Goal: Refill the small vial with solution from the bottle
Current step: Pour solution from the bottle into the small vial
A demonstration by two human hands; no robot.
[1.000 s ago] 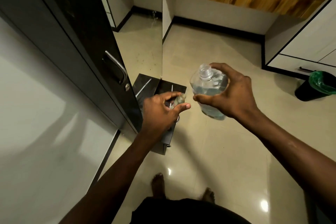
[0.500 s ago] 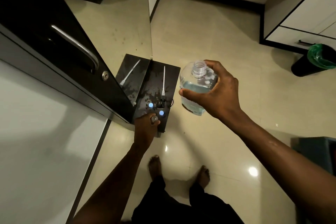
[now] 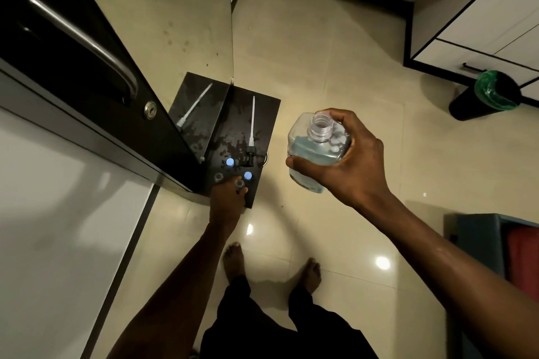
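Note:
My right hand [image 3: 347,160] grips a clear uncapped bottle [image 3: 313,151] of pale blue solution, held upright in the air right of a low black stand [image 3: 262,114]. My left hand [image 3: 227,199] reaches down to the stand's near edge, its fingers closed on a small clear vial [image 3: 239,183] that stands at the stand's surface. A second small vial [image 3: 218,177] sits just left of it. Two vials with glowing blue tops [image 3: 229,161] [image 3: 248,175] stand behind. A white pipette [image 3: 252,121] lies on the stand, next to a small black pump cap [image 3: 250,153].
A dark cupboard door with a metal handle [image 3: 87,44] and lock stands at left, its mirrored side reflecting the stand. A black bin with a green liner [image 3: 490,96] is at right. A blue box [image 3: 493,242] is at the right edge. My bare feet [image 3: 233,259] rest on the tiled floor.
My left hand went from chest height down to the stand with the small vial. My view tilted down. The bottle stayed upright in my right hand.

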